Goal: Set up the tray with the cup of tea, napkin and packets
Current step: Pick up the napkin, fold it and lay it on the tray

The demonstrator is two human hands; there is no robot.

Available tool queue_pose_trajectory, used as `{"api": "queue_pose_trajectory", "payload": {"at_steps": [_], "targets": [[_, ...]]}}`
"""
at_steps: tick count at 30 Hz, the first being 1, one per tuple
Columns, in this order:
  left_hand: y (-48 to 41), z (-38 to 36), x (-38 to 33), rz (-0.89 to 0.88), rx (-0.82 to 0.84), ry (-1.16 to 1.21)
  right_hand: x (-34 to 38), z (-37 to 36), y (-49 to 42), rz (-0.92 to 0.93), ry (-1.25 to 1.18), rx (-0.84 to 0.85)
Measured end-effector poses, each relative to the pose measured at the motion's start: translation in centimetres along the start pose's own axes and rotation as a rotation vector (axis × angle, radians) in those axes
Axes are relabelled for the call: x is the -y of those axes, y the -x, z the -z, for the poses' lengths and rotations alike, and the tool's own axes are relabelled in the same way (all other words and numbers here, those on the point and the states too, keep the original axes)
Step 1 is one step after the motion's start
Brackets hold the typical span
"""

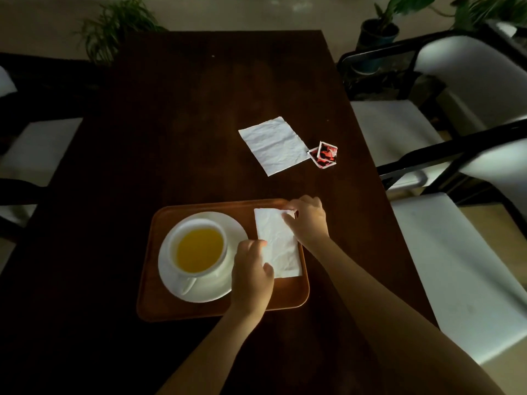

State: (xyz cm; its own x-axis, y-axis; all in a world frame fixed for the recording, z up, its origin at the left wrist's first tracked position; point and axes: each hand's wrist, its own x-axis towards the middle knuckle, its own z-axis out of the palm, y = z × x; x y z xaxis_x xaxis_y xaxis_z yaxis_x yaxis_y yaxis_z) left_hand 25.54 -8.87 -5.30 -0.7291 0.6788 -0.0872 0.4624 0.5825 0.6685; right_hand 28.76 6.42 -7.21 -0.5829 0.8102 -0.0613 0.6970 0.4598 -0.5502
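A brown wooden tray (199, 312) lies on the dark table near me. On its left part a white cup of yellow tea (198, 248) stands on a white saucer (205, 286). A folded white napkin (281, 246) lies along the tray's right side. My left hand (252, 273) pinches the napkin's near left edge. My right hand (308, 219) grips its far right corner. A second white napkin (273, 145) lies flat farther up the table, off the tray. Red packets (324, 154) sit just right of that napkin, overlapping each other.
The dark wooden table (185, 124) runs away from me. White-cushioned chairs with black frames stand on the right (456, 252) and on the left (37, 149). Potted plants (379, 29) stand on the floor beyond the table's far end.
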Motion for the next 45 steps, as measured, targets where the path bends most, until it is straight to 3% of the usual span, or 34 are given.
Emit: {"api": "queue_pose_trajectory", "payload": {"at_steps": [12,17,20,23,27,34,39,42,45], "targets": [[0.9,0.9,-0.1,-0.184,0.04,-0.22,0.6,0.2,-0.3,0.026,0.045,-0.156],[-0.1,0.8,-0.7,-0.249,0.149,-0.363,0.0,-0.3,0.7,0.242,0.227,0.02],[-1.0,1.0,-0.1,-0.273,0.213,-0.392,0.3,-0.8,-0.2,0.228,0.315,0.097],[-0.5,1.0,-0.5,-0.289,0.249,-0.426,0.2,-0.2,-0.8,0.19,0.227,0.069],[-1.2,1.7,-0.5,-0.306,0.232,-0.308,2.1,0.5,-4.6,0.087,0.052,-0.11],[-2.3,5.3,-2.3,-0.294,0.067,-0.124,4.5,-1.1,-12.7,0.009,0.427,0.095],[-4.5,8.3,-2.6,-0.247,-0.054,0.006,4.7,-3.0,-13.9,0.022,0.47,-0.012],[-5.8,9.4,-2.4,-0.169,-0.078,0.128,4.8,-2.6,-13.9,0.023,0.359,-0.096],[-7.2,9.8,-2.7,-0.099,-0.02,0.299,6.2,0.2,-14.1,-0.011,0.048,-0.108]]}}
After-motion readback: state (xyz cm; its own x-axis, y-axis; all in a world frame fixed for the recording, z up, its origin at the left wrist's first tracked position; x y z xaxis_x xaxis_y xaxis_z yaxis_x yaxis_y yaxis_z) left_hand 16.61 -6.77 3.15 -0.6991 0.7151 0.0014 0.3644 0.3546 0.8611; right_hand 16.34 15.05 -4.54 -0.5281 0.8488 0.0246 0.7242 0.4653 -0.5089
